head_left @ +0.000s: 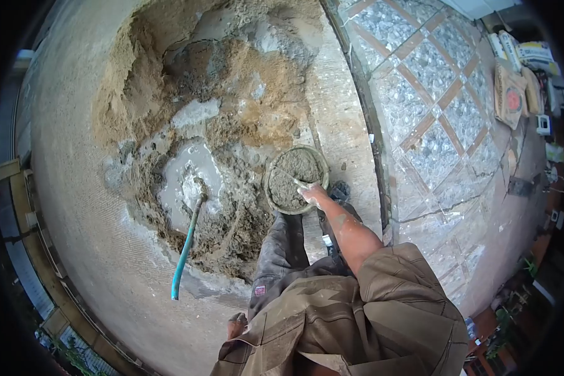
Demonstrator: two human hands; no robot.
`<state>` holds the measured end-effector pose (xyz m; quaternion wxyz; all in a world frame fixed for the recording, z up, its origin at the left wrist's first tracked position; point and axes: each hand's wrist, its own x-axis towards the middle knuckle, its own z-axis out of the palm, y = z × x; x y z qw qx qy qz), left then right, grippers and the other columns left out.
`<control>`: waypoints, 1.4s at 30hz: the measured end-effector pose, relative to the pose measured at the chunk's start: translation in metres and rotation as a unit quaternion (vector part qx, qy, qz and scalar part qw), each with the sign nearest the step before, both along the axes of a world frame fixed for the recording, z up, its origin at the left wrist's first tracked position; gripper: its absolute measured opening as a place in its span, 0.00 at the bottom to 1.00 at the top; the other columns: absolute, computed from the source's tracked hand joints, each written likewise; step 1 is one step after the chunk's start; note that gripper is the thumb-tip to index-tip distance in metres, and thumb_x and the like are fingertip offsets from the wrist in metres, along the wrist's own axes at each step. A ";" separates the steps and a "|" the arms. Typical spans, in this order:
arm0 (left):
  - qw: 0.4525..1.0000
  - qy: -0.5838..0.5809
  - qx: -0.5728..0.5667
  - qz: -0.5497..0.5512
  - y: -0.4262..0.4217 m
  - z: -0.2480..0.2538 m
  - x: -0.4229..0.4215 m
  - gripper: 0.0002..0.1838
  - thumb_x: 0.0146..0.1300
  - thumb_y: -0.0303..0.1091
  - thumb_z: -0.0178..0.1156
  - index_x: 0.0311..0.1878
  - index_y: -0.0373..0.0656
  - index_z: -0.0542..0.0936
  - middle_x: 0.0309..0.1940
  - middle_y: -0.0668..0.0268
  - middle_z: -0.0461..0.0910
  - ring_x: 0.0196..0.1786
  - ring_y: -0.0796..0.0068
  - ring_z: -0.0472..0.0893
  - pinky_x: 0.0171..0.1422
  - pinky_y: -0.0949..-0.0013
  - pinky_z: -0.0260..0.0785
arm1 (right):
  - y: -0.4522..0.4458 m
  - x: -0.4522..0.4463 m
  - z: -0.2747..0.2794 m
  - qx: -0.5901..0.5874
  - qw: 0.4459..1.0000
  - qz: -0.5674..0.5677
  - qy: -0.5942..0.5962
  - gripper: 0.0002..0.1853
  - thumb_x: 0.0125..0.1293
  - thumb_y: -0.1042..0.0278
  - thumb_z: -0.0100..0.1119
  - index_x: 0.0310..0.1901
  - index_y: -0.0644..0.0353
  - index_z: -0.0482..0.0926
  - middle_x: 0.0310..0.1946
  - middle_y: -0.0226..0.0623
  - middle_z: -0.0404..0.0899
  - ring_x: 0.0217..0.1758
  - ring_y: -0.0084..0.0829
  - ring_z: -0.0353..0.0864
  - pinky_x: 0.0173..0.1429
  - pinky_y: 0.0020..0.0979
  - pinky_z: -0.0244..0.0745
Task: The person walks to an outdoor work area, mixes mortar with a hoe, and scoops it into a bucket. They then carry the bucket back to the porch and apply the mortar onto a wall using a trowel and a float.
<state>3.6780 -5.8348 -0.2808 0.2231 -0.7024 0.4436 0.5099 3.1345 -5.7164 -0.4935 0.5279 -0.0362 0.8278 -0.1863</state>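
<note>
A round bucket (pixel 323 164), filled with wet grey mortar (pixel 294 170), stands in front of my legs. My right hand (pixel 313 195), smeared with mortar, reaches down over the near right side of the bucket. Its fingers are closed on the bucket's thin handle, which slants across the mortar. My left hand (pixel 236 326) hangs low beside my left leg, just past the sleeve. Only a small part of it shows, and its fingers are too hidden to read. A hoe or shovel with a turquoise handle (pixel 185 254) stands left of the bucket, its head sunk in a wet puddle.
A grey watery puddle (pixel 169 187) sits within a ring of mixed mortar. Behind it rises a sand pile (pixel 128 81). To the right lies a floor of pebble panels (pixel 435 75) with brown strips. Several bags (pixel 509 94) lie at the far right.
</note>
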 end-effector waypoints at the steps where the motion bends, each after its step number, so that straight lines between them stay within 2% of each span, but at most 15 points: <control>1: 0.999 -0.010 0.022 -0.025 0.001 0.001 0.020 0.20 0.66 0.44 0.56 0.53 0.40 0.78 0.34 0.63 0.82 0.39 0.73 0.81 0.37 0.70 0.71 | 0.022 0.005 0.009 -0.001 0.999 -0.041 -0.011 0.29 0.60 0.44 0.57 0.49 0.66 0.79 0.47 0.54 0.80 0.52 0.45 0.80 0.53 0.40 0.72; 7: 0.956 0.090 0.074 -0.269 -0.109 -0.029 0.055 0.21 0.67 0.47 0.54 0.53 0.40 0.78 0.38 0.58 0.83 0.43 0.65 0.81 0.44 0.66 0.73 | 0.132 0.021 0.087 0.015 0.956 -0.290 0.040 0.30 0.57 0.41 0.60 0.46 0.65 0.80 0.41 0.52 0.82 0.46 0.45 0.82 0.48 0.39 0.74; 10: 0.998 -0.011 -0.011 -0.060 -0.132 0.033 -0.082 0.31 0.68 0.47 0.53 0.67 0.38 0.63 0.58 0.48 0.73 0.53 0.59 0.79 0.53 0.61 0.72 | 0.194 0.027 0.081 0.025 0.875 -0.482 -0.028 0.28 0.56 0.43 0.63 0.43 0.65 0.81 0.32 0.46 0.82 0.34 0.41 0.83 0.37 0.42 0.74; 14: 0.985 0.020 -0.047 -0.163 -0.145 0.072 -0.204 0.21 0.68 0.45 0.54 0.58 0.43 0.72 0.40 0.62 0.79 0.40 0.70 0.80 0.38 0.67 0.72 | 0.274 0.036 0.102 0.003 0.730 -0.683 0.029 0.26 0.54 0.47 0.67 0.40 0.66 0.81 0.30 0.42 0.81 0.31 0.36 0.80 0.35 0.40 0.73; 15: 0.982 0.040 -0.060 -0.172 -0.141 0.079 -0.233 0.20 0.68 0.44 0.54 0.57 0.43 0.73 0.39 0.63 0.79 0.39 0.70 0.80 0.37 0.68 0.72 | 0.290 0.033 0.112 0.024 0.690 -0.723 0.030 0.21 0.60 0.51 0.64 0.45 0.60 0.79 0.24 0.33 0.74 0.18 0.25 0.69 0.21 0.34 0.63; 18: 0.972 0.076 -0.106 -0.196 -0.111 0.099 -0.326 0.19 0.68 0.43 0.54 0.57 0.42 0.73 0.39 0.62 0.79 0.37 0.71 0.80 0.36 0.69 0.72 | 0.350 0.030 0.131 0.000 0.591 -0.807 0.013 0.15 0.60 0.51 0.64 0.32 0.54 0.75 0.12 0.27 0.61 0.08 0.26 0.60 0.13 0.32 0.55; 25: 0.944 0.050 0.036 -0.324 -0.099 0.060 -0.459 0.19 0.66 0.41 0.56 0.58 0.44 0.73 0.41 0.60 0.79 0.40 0.65 0.81 0.42 0.61 0.74 | 0.486 0.055 0.145 -0.113 0.302 -0.946 -0.004 0.15 0.65 0.49 0.54 0.31 0.49 0.66 0.14 0.28 0.58 0.11 0.29 0.58 0.13 0.35 0.56; 27: 0.854 0.003 0.057 -0.517 -0.060 0.100 -0.536 0.17 0.65 0.41 0.57 0.54 0.45 0.74 0.40 0.62 0.79 0.39 0.64 0.81 0.42 0.60 0.74 | 0.518 0.073 0.136 -0.112 0.220 -0.969 0.023 0.12 0.67 0.51 0.48 0.32 0.48 0.67 0.15 0.28 0.57 0.12 0.29 0.57 0.13 0.34 0.55; 30: 0.926 0.051 -0.066 -0.368 -0.090 0.066 -0.681 0.09 0.65 0.39 0.57 0.43 0.46 0.79 0.30 0.66 0.78 0.35 0.68 0.79 0.36 0.63 0.73 | 0.552 0.075 0.171 -0.036 0.112 -0.993 0.006 0.08 0.64 0.57 0.45 0.30 0.47 0.70 0.20 0.30 0.63 0.17 0.29 0.56 0.18 0.33 0.58; 33: 0.856 0.128 -0.246 -0.436 0.040 0.151 -0.912 0.07 0.63 0.32 0.56 0.31 0.45 0.81 0.19 0.72 0.72 0.21 0.79 0.72 0.26 0.73 0.65 | 0.579 0.079 0.192 -0.079 0.058 -0.992 0.084 0.09 0.65 0.56 0.46 0.30 0.46 0.72 0.24 0.29 0.70 0.21 0.30 0.67 0.20 0.35 0.61; 34: 0.758 0.264 -0.218 -0.555 0.017 0.111 -0.998 0.06 0.63 0.32 0.56 0.33 0.44 0.82 0.19 0.73 0.71 0.21 0.82 0.69 0.27 0.75 0.65 | 0.593 0.079 0.197 -0.065 0.016 -0.996 0.066 0.11 0.65 0.55 0.46 0.27 0.44 0.71 0.21 0.27 0.69 0.19 0.29 0.66 0.20 0.34 0.61; 36: 0.746 0.371 -0.152 -0.532 0.088 0.109 -1.147 0.11 0.65 0.35 0.56 0.45 0.39 0.80 0.24 0.72 0.74 0.23 0.83 0.70 0.27 0.73 0.64 | 0.622 0.120 0.156 -0.085 -0.029 -0.994 0.062 0.09 0.63 0.52 0.47 0.33 0.44 0.73 0.23 0.26 0.73 0.21 0.30 0.70 0.22 0.40 0.64; 37: 0.713 0.358 -0.216 -0.563 0.182 0.157 -1.178 0.13 0.65 0.37 0.56 0.46 0.38 0.79 0.26 0.70 0.76 0.25 0.82 0.72 0.28 0.73 0.65 | 0.636 0.156 0.115 -0.122 -0.032 -0.989 0.074 0.13 0.62 0.50 0.48 0.43 0.44 0.76 0.29 0.27 0.76 0.25 0.34 0.74 0.25 0.46 0.67; 40: 0.585 0.423 -0.200 -0.663 0.325 0.184 -1.291 0.12 0.64 0.36 0.56 0.43 0.38 0.80 0.22 0.69 0.75 0.21 0.79 0.73 0.24 0.72 0.64 | 0.663 0.142 0.153 -0.088 -0.048 -0.995 0.026 0.12 0.62 0.50 0.46 0.25 0.45 0.71 0.18 0.26 0.68 0.21 0.31 0.69 0.25 0.39 0.68; 42: 0.621 0.395 -0.205 -0.646 0.395 0.187 -1.311 0.11 0.63 0.36 0.56 0.40 0.38 0.80 0.21 0.68 0.75 0.19 0.77 0.74 0.21 0.71 0.64 | 0.692 0.078 0.227 -0.079 -0.112 -0.990 0.032 0.12 0.63 0.53 0.43 0.24 0.44 0.69 0.20 0.26 0.70 0.24 0.32 0.72 0.27 0.35 0.71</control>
